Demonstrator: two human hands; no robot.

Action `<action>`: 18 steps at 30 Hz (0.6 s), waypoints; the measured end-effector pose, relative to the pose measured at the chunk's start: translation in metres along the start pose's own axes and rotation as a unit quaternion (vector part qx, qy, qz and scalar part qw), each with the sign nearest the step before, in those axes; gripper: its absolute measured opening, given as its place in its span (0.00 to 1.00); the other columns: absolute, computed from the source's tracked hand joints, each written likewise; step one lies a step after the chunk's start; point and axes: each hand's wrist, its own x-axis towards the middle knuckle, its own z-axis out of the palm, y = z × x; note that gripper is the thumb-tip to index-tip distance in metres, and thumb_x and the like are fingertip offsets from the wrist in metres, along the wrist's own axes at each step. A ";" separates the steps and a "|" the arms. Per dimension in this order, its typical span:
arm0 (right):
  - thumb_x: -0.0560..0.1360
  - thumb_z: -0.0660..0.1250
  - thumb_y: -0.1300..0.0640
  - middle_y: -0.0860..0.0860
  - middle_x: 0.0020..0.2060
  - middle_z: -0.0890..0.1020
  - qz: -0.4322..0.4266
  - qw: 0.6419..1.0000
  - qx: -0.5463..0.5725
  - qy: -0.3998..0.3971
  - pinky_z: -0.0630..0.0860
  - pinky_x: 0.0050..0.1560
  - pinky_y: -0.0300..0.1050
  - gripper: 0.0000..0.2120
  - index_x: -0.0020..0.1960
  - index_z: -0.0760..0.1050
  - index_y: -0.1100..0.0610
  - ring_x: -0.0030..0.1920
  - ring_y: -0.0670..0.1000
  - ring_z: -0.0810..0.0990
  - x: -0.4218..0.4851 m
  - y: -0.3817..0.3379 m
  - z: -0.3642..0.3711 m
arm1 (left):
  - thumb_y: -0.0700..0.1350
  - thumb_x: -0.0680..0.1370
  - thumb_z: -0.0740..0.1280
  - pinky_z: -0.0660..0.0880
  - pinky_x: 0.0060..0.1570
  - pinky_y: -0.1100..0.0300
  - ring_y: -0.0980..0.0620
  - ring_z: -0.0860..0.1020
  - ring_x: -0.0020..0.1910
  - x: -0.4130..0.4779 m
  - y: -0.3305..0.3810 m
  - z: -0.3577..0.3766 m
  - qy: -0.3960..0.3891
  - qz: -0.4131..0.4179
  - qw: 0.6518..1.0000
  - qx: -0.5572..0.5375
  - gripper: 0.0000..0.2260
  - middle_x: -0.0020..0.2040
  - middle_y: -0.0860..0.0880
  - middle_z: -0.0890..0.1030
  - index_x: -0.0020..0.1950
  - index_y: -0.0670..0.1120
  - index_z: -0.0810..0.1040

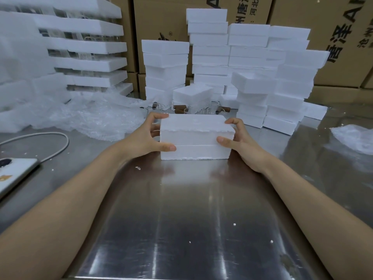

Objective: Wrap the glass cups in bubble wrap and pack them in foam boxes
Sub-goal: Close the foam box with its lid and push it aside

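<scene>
Foam box (196,136), lid on, standing on bench (181,219) mid-frame; fingers of left hand (143,138) and right hand (242,144) clamped on its ends.

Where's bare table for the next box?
Bare: shiny steel table between the forearms, nearer than the closed white foam box; also right of it. Crowded: clear glass cups and white foam stacks behind; crumpled bubble wrap left.
</scene>
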 end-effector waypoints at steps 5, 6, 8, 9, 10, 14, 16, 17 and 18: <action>0.74 0.67 0.50 0.50 0.63 0.74 -0.003 0.999 0.013 0.035 0.71 0.55 0.44 0.15 0.57 0.66 0.43 0.55 0.48 0.76 0.000 -0.002 0.005 | 0.54 0.59 0.79 0.71 0.46 0.73 0.64 0.77 0.54 -0.001 0.002 0.002 0.015 0.000 1.000 -0.001 0.35 0.59 0.57 0.76 0.57 0.69 0.63; 0.75 0.66 0.48 0.51 0.63 0.74 -0.001 0.999 0.017 0.046 0.72 0.55 0.43 0.15 0.58 0.66 0.42 0.55 0.47 0.77 0.001 -0.002 0.005 | 0.54 0.59 0.79 0.71 0.45 0.74 0.65 0.77 0.53 -0.002 0.003 0.003 0.018 0.000 1.000 0.002 0.35 0.58 0.59 0.76 0.58 0.69 0.62; 0.76 0.63 0.45 0.50 0.63 0.74 0.005 0.997 0.032 0.070 0.73 0.54 0.44 0.15 0.61 0.65 0.40 0.58 0.47 0.77 0.002 -0.001 0.006 | 0.54 0.58 0.79 0.71 0.45 0.74 0.65 0.77 0.53 -0.004 0.003 0.004 0.026 0.002 1.000 -0.001 0.35 0.57 0.59 0.77 0.58 0.67 0.63; 0.77 0.62 0.44 0.48 0.62 0.74 0.008 0.996 0.040 0.080 0.74 0.54 0.45 0.15 0.62 0.64 0.39 0.60 0.49 0.76 0.003 -0.002 0.006 | 0.53 0.58 0.79 0.72 0.45 0.74 0.65 0.78 0.52 -0.005 0.002 0.004 0.032 0.004 0.999 -0.008 0.35 0.56 0.58 0.77 0.58 0.67 0.64; 0.78 0.60 0.43 0.47 0.61 0.75 0.011 0.995 0.046 0.087 0.75 0.55 0.46 0.15 0.63 0.63 0.40 0.61 0.51 0.76 0.004 -0.002 0.006 | 0.52 0.58 0.79 0.73 0.43 0.74 0.65 0.79 0.49 -0.007 0.002 0.003 0.043 0.006 0.999 -0.022 0.35 0.55 0.58 0.79 0.58 0.66 0.65; 0.78 0.59 0.43 0.49 0.63 0.72 0.020 0.992 0.071 0.105 0.74 0.57 0.50 0.20 0.68 0.62 0.45 0.59 0.53 0.77 0.005 -0.005 0.005 | 0.50 0.58 0.79 0.78 0.39 0.66 0.58 0.83 0.44 -0.011 0.012 -0.010 0.146 0.022 0.978 -0.145 0.35 0.49 0.53 0.82 0.60 0.61 0.68; 0.77 0.56 0.44 0.49 0.62 0.72 0.016 0.989 0.088 0.114 0.75 0.56 0.49 0.20 0.68 0.63 0.47 0.56 0.53 0.78 0.004 -0.006 0.005 | 0.51 0.59 0.79 0.80 0.40 0.63 0.56 0.83 0.46 -0.006 0.024 -0.020 0.218 0.034 0.956 -0.193 0.35 0.51 0.53 0.81 0.61 0.60 0.67; 0.76 0.56 0.44 0.49 0.61 0.73 0.015 0.989 0.091 0.118 0.75 0.55 0.49 0.22 0.68 0.64 0.48 0.55 0.53 0.79 0.005 -0.007 0.004 | 0.52 0.60 0.80 0.80 0.40 0.62 0.56 0.83 0.47 0.000 0.032 -0.022 0.252 0.039 0.947 -0.198 0.35 0.52 0.54 0.81 0.61 0.59 0.66; 0.75 0.57 0.43 0.49 0.60 0.73 0.018 0.989 0.087 0.119 0.75 0.54 0.49 0.23 0.68 0.64 0.50 0.54 0.53 0.79 0.004 -0.006 0.005 | 0.52 0.61 0.80 0.80 0.41 0.62 0.57 0.82 0.47 0.008 0.038 -0.024 0.283 0.039 0.939 -0.190 0.35 0.53 0.54 0.80 0.61 0.58 0.65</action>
